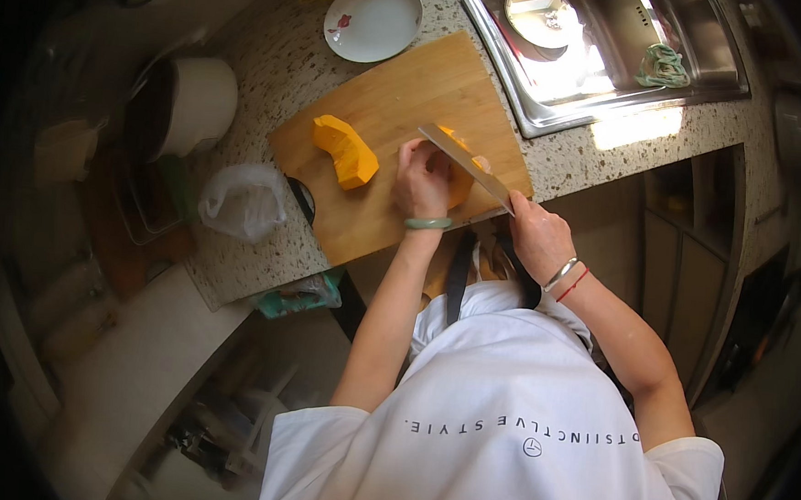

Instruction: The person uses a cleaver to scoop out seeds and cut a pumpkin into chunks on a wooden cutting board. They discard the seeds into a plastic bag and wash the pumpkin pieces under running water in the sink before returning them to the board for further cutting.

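A wooden cutting board (381,111) lies on the speckled countertop before me. My right hand (542,234) grips a kitchen knife (471,168) by its handle, the blade slanting up and left over the board. Left of the blade, my left hand (424,183), with a green bangle at the wrist, holds an orange piece of what looks like pumpkin (461,185). The knife hides part of that piece, and thin orange bits show along the blade's far side. Another peeled pumpkin chunk (346,152), curved and bright orange, rests on the board to the left of my hand.
Beyond the board stands a white oval-looking plate (373,21) with a red flower. A steel sink (546,118) at upper right holds a bowl (540,18) and a green cloth (664,67). On the left are a clear plastic bag (244,202) and a white pot-like vessel (203,104).
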{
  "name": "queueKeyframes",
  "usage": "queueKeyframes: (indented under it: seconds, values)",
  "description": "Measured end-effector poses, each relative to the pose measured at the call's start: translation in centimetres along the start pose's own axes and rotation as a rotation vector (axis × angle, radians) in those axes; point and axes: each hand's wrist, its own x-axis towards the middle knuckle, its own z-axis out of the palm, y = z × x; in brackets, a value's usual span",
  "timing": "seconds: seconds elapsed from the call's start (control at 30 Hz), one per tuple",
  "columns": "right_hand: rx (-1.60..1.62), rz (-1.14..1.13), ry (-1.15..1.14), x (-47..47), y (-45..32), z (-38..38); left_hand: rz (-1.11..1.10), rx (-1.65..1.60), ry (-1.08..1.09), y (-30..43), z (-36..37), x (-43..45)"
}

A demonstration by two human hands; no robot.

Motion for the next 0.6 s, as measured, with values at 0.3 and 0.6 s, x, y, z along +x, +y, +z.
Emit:
queueKeyframes:
  seconds: [0.3,0.6]
  values:
    - [0.005,0.085,-0.181,1.9,-1.9,-1.6,-0.007,0.086,-0.078,0.5,-0.4,0.3]
    - [0.017,0.125,-0.249,5.2,-2.8,-1.8,-0.006,0.056,-0.104,0.6,-0.4,0.3]
